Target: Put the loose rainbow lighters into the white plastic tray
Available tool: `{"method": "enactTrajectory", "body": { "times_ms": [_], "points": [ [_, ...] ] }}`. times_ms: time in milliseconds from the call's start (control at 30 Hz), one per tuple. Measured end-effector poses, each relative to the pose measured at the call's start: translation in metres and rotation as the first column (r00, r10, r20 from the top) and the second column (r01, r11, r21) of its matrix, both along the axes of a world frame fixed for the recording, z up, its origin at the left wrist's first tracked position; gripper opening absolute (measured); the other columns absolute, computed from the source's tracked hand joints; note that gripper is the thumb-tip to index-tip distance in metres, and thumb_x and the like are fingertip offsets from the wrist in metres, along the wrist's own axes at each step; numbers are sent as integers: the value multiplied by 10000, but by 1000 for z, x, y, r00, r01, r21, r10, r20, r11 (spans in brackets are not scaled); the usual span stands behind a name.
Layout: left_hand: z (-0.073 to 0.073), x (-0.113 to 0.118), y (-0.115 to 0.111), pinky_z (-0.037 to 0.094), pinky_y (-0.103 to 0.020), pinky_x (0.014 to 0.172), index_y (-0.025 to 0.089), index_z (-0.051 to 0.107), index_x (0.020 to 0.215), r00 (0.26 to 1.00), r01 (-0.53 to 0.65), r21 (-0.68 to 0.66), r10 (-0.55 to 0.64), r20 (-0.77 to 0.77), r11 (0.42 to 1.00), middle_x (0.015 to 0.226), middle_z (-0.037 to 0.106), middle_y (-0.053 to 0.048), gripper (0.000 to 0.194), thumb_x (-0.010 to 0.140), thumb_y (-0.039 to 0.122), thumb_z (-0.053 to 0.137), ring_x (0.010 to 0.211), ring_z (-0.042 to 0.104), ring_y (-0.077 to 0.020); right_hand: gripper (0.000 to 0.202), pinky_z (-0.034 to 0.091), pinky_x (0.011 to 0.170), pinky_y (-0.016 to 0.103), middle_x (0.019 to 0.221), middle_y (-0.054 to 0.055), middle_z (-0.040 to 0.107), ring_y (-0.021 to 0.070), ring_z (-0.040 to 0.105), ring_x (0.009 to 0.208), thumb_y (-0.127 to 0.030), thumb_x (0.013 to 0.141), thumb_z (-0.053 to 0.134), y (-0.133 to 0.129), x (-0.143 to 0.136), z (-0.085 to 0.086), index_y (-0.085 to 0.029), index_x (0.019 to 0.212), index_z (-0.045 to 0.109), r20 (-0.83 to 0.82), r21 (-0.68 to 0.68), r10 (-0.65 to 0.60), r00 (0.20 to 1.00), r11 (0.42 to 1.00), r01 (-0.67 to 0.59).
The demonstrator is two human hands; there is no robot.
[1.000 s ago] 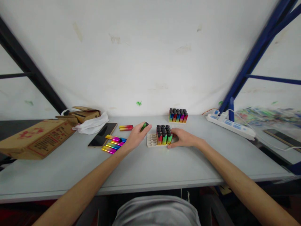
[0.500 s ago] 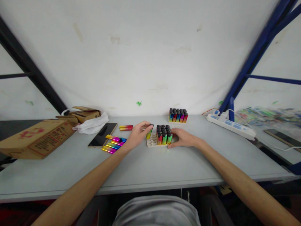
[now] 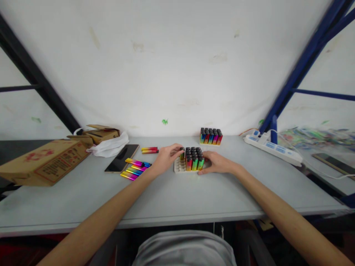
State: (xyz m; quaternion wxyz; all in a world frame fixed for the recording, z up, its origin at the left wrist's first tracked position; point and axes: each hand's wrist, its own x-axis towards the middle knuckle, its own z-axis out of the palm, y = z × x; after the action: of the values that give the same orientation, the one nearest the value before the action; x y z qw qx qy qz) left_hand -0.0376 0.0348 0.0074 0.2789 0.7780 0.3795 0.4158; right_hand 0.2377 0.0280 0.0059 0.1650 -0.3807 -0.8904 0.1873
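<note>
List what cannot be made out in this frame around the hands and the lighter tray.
- Head view: the left hand covers most of the lighter it holds at the tray; whether it is seated is unclear.
- The right hand hides the tray's right side.
- Printing on the cardboard box is too small to read.
- Items at the right edge beyond the power strip are blurred.

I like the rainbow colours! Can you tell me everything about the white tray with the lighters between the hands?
The white plastic tray lies flat on the grey table, mostly filled with upright rainbow lighters with black tops. Its left slots are empty. The left hand pinches one lighter there; the right hand touches its right side.
</note>
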Motion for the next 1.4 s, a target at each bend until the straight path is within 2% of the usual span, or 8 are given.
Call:
{"method": "enactTrajectory", "body": {
  "times_ms": [300,400,533,700,1000,1100,1267,1400],
  "points": [
    [13,-12,-3,523,-342,951,210,691,1178,938,28,68,-3,-346,997,1043,798,-61,388,992,486,492,1012,735,-241,643,436,697,323,974,86,694,237,592,794,-644,734,794,0,1,1,-143,1117,669,-3,-7,3,1000,1000,-3],
    [19,-32,4,498,-347,996,199,679,1257,914,-89,125,131,-384,988,1058,792,-64,472,1040,455,347,1025,724,-233,636,442,722,331,982,90,685,244,594,817,-661,742,780,1,2,0,-140,1087,662,5,6,14,1000,1000,-14],
    [18,-74,31,469,-374,1054,115,704,1242,720,-242,238,338,-606,941,1243,733,-160,424,963,296,441,1154,682,-290,630,430,708,324,929,82,667,239,582,796,-695,728,770,2,1,-1,-142,1005,646,23,24,6,1000,1000,-7],
    [12,-112,49,487,-358,1017,136,736,1216,587,-202,188,273,-762,961,1242,735,-154,437,834,162,525,1143,688,-306,626,418,686,315,922,76,665,229,573,775,-678,732,776,0,0,0,-143,1032,656,14,8,1,1000,1000,-1],
    [16,-80,30,509,-365,885,186,716,1147,494,-238,205,300,-816,949,1087,760,-162,336,972,316,460,1006,713,-313,620,422,690,313,913,71,655,221,562,767,-677,742,770,-1,1,1,-141,1031,655,19,16,7,1000,1000,-7],
    [17,-71,26,505,-378,899,171,672,1033,586,-247,239,341,-735,939,1049,745,-165,249,959,315,482,1016,699,-308,615,430,707,315,915,72,653,226,570,787,-677,741,771,-1,1,0,-142,1018,648,16,23,10,1000,1000,-11],
    [24,-64,19,514,-320,763,223,484,997,942,-174,37,177,-285,984,885,705,-50,136,948,347,513,792,677,-199,599,427,689,311,893,63,646,215,561,762,-671,739,775,-1,0,1,-143,988,640,16,23,3,1000,1000,-3],
    [25,-41,6,403,-239,544,240,444,1058,979,82,-268,-27,202,960,709,535,54,284,890,417,589,548,481,-117,623,441,699,319,941,74,671,223,573,783,-657,734,786,-1,0,1,-137,1054,660,-4,1,11,1000,1000,-11]
  ]
}}
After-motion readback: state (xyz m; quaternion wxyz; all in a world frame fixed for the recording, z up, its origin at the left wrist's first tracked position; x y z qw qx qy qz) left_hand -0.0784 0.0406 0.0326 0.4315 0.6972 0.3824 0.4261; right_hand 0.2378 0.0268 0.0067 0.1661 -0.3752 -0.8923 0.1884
